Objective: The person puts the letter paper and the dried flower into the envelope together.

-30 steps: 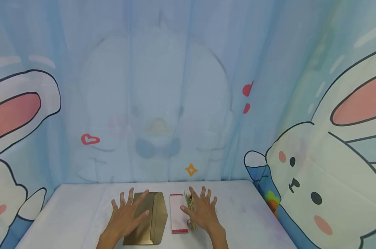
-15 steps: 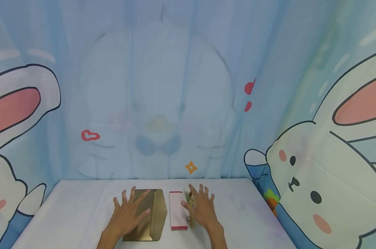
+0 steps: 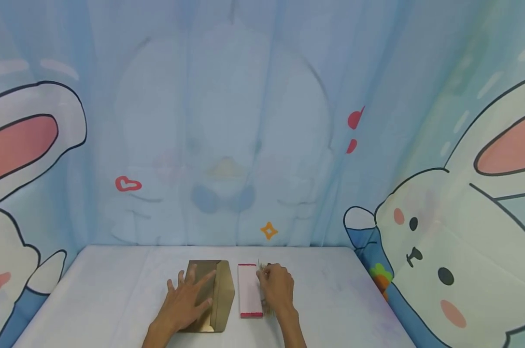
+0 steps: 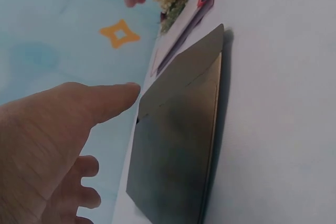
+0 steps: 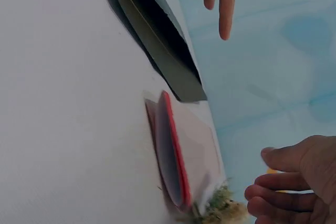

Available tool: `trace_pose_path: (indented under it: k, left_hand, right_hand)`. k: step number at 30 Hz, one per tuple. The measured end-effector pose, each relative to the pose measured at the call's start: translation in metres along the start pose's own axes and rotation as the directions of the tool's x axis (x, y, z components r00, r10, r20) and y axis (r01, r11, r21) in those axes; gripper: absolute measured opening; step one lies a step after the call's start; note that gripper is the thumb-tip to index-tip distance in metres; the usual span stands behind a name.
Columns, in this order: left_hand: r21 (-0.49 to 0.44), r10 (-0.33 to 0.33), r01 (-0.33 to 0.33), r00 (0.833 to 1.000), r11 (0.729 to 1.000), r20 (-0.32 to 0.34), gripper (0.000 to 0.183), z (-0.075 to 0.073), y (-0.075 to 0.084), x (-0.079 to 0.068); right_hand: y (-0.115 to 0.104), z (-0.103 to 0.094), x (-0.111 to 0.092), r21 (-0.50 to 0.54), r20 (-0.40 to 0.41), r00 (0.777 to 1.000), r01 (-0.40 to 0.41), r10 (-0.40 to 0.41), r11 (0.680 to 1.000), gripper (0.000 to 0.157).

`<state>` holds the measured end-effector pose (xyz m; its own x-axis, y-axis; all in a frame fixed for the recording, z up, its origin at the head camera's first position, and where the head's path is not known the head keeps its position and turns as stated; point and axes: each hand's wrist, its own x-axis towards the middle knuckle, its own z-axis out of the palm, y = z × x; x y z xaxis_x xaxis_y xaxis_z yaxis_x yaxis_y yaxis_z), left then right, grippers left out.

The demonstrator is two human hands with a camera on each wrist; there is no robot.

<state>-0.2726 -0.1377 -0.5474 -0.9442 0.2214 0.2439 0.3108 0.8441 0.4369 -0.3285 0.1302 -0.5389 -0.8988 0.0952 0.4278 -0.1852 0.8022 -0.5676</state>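
Observation:
My left hand hovers over a gold envelope, fingers spread. In the left wrist view a gap shows between the thumb and the envelope, whose flap stands partly raised in the right wrist view. To its right lies a pale pink folded card with red edges. Beside the card is a small bunch of dried flowers, mostly hidden in the head view by my right hand. That hand has loosely bent fingers just off the flowers, holding nothing.
A white cloth covers the table. Behind it hangs a blue curtain reaching the table's back edge, with cartoon rabbits printed on the left and right sides.
My right hand's fingers have bent from a wide spread and drawn in over the dried flowers. My left hand stays spread above the envelope. The head view has tilted slightly.

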Motion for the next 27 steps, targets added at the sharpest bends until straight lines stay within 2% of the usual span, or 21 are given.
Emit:
trace_pose_path:
  k: [3,8,12,16,23,27]
  left_hand:
    - [-0.019,0.0,0.0,1.0,1.0,0.014,0.066,0.004,0.0,0.0]
    - [-0.076,-0.007,0.012,0.998,0.997,0.057,0.062,0.01,0.0,-0.001]
    - [-0.104,-0.029,0.039,0.995,0.994,0.096,0.059,0.015,0.0,-0.001]
    - [-0.095,-0.039,0.049,0.993,0.994,0.109,0.057,0.018,0.001,-0.001]
    - [-0.071,-0.039,0.045,0.996,0.996,0.076,0.057,0.02,0.003,-0.002]
    - [-0.091,-0.045,0.052,0.996,0.994,0.077,0.058,0.02,0.002,-0.003]
  right_hand:
    - [-0.002,0.01,-0.004,-0.008,0.035,0.999,-0.029,0.03,1.0,0.019]
    - [-0.006,0.025,-0.01,-0.057,0.043,0.997,-0.057,0.06,0.997,0.024]
    - [-0.009,0.034,-0.012,-0.071,0.026,0.996,-0.087,0.089,0.994,0.024]
    - [-0.011,0.038,-0.013,-0.088,-0.028,0.994,-0.11,0.107,0.99,0.026]
    - [-0.01,0.043,-0.017,0.028,-0.076,0.986,-0.145,0.147,0.989,0.022]
    - [-0.011,0.044,-0.017,0.046,-0.088,0.979,-0.182,0.185,0.982,0.015]
